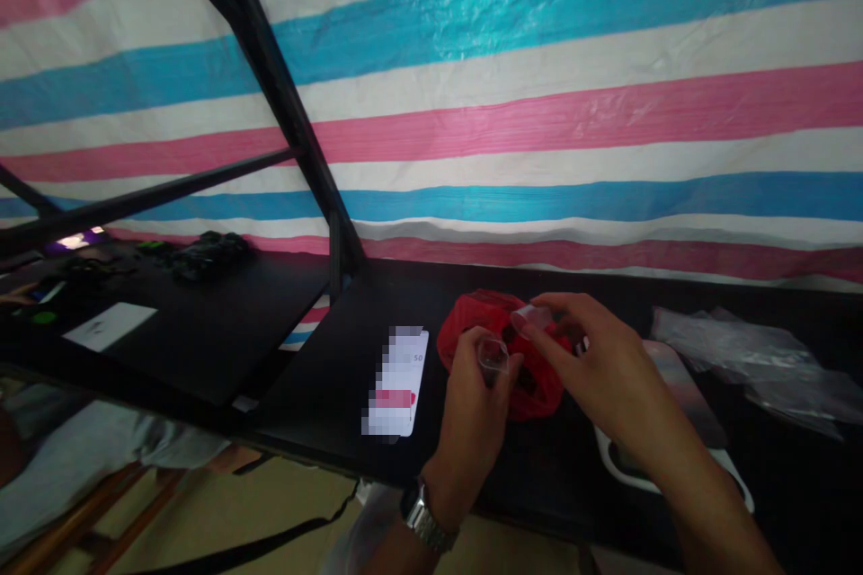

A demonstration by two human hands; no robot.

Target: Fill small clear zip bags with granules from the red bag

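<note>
In the head view my left hand (478, 391) is closed round a small clear plastic container (493, 353), with its open rim facing up. Between thumb and fingers, my right hand (600, 350) pinches another small clear plastic piece (528, 320), perhaps a lid or a second container; I cannot tell which. Both hands are over a red plastic bag (539, 397) whose mouth is spread on the black table (310, 400). Dark items show inside the bag, too dim to name. The two clear pieces are held apart.
To the right lie a white scale (674, 377) with a shiny plate, partly under my right forearm, and a pile of clear plastic bags (761, 359). A lit phone (404, 377) is at the left. Another table (222, 332) holds white paper (111, 326) and dark items. Someone's clothed leg (87, 467) shows below.
</note>
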